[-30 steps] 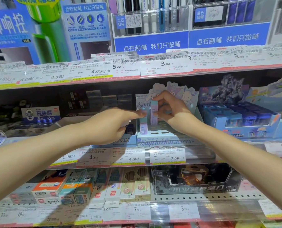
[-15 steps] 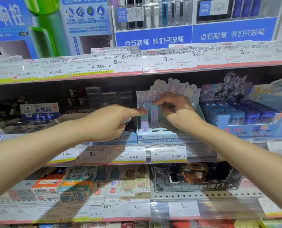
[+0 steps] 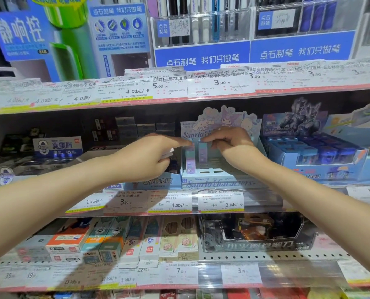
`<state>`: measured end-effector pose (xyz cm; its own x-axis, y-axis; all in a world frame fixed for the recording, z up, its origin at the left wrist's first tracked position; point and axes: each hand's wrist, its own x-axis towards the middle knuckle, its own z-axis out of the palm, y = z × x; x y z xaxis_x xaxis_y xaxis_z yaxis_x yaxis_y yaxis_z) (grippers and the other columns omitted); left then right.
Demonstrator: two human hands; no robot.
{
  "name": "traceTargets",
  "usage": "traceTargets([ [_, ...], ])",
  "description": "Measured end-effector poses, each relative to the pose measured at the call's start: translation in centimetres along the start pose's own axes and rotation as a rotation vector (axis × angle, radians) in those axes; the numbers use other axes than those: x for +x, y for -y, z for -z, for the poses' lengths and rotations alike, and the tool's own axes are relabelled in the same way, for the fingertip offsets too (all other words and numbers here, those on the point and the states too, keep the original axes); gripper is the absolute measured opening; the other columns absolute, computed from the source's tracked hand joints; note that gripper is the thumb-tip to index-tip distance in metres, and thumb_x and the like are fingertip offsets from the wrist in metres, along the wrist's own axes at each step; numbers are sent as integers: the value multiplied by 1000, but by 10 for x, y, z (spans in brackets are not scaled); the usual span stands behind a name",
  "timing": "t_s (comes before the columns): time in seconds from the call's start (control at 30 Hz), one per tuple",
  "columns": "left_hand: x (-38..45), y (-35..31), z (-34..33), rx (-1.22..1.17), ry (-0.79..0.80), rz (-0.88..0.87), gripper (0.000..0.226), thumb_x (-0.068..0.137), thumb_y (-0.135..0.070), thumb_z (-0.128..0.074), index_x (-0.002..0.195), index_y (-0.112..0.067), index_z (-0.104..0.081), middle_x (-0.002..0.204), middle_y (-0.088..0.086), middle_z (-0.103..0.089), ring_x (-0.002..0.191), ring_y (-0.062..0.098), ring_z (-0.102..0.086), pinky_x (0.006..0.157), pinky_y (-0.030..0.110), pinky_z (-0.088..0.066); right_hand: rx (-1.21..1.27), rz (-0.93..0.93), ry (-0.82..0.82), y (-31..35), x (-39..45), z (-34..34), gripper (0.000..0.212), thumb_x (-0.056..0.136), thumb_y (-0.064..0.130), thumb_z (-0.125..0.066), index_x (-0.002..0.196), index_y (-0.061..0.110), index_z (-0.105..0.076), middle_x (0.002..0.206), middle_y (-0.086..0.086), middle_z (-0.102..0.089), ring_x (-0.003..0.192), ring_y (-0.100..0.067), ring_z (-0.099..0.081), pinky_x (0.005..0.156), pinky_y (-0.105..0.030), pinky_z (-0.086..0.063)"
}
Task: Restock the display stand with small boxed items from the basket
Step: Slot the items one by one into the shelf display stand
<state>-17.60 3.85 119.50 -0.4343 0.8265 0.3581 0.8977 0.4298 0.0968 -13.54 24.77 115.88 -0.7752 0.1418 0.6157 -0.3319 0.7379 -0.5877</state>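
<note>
A pale blue cardboard display stand (image 3: pixel 214 182) with cartoon characters sits on the middle shelf. Two small pastel boxes stand upright in its left slots. My left hand (image 3: pixel 145 160) touches the top of the left box (image 3: pixel 190 161) with its outstretched index finger. Its other fingers curl round a small white item (image 3: pixel 169 152) that peeks out. My right hand (image 3: pixel 231 143) reaches from the right and pinches the top of the right box (image 3: pixel 202 153) between fingertips and thumb. The remaining slots in the stand show no boxes. No basket is in view.
A blue carton of dark blue boxed items (image 3: pixel 322 156) stands right of the stand. An eraser box (image 3: pixel 58 145) and dark packs sit to the left. Price tags (image 3: pixel 220 201) line the shelf edge. Pen racks (image 3: pixel 201 29) hang above; pencil boxes (image 3: pixel 136 240) lie below.
My right hand has lowered its box into a slot beside the left box. My left index finger stays on top of the left box. The view has shifted slightly.
</note>
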Motion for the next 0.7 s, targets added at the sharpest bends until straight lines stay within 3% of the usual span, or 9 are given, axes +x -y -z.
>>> traceTargets([
  [0.1, -2, -4, 0, -45, -163, 41, 22, 82, -4, -50, 98, -7, -65, 67, -4, -54, 59, 13, -48, 63, 27, -42, 180, -29, -98, 6, -2, 1, 46, 83, -15, -35, 106, 15, -60, 78, -2, -59, 64, 6, -54, 72, -9, -43],
  [0.17, -3, -11, 2, -159, -196, 77, 8, 80, -4, -56, 81, -7, -64, 68, -11, -60, 57, 2, -53, 57, 16, -42, 164, 10, -124, 18, -6, 7, 36, 82, -12, -41, 102, 11, -61, 77, 4, -57, 68, 6, -52, 73, -8, -42],
  [0.23, -6, -21, 4, -392, -123, 154, 9, 79, -1, -61, 73, -7, -63, 54, -7, -57, 40, -1, -47, 41, 8, -34, 199, 55, -57, 36, -13, 12, 31, 80, -11, -47, 92, 13, -63, 78, 8, -60, 73, 2, -55, 75, -11, -45],
  [0.33, -8, -31, 5, -738, 2, 225, 22, 77, 2, -66, 61, -8, -54, 39, -3, -47, 28, 9, -33, 34, 15, -24, 327, 125, 109, 66, -26, 13, 19, 80, -4, -60, 86, 14, -65, 79, 6, -64, 75, -4, -60, 74, -17, -49],
  [0.4, -8, -35, 4, -837, 83, 247, 24, 77, 7, -64, 61, -6, -51, 34, -3, -42, 27, 11, -29, 35, 16, -21, 358, 160, 179, 78, -32, 10, 12, 76, 7, -68, 86, 13, -67, 78, 3, -65, 73, -10, -59, 72, -25, -51],
  [0.5, -7, -37, 2, -986, 182, 275, 27, 77, 12, -60, 62, -4, -45, 30, -4, -38, 24, 7, -27, 32, 13, -21, 308, 159, 184, 83, -33, 9, 18, 70, 8, -77, 86, 10, -68, 76, -1, -63, 68, -13, -54, 66, -32, -51],
  [0.57, -9, -37, 2, -1109, 245, 279, 30, 76, 11, -62, 60, -6, -43, 32, -2, -39, 23, 5, -28, 31, 11, -21, 244, 167, 175, 83, -31, 10, 20, 69, 5, -77, 87, 10, -68, 76, -2, -63, 66, -11, -53, 63, -28, -50],
  [0.7, -12, -38, 2, -1275, 328, 270, 11, 73, -2, -56, 65, 1, -51, 45, 7, -54, 23, 3, -35, 28, 10, -25, 180, 171, 231, 78, -27, 10, 17, 73, 6, -72, 88, 13, -70, 75, -1, -64, 65, -8, -51, 63, -25, -49],
])
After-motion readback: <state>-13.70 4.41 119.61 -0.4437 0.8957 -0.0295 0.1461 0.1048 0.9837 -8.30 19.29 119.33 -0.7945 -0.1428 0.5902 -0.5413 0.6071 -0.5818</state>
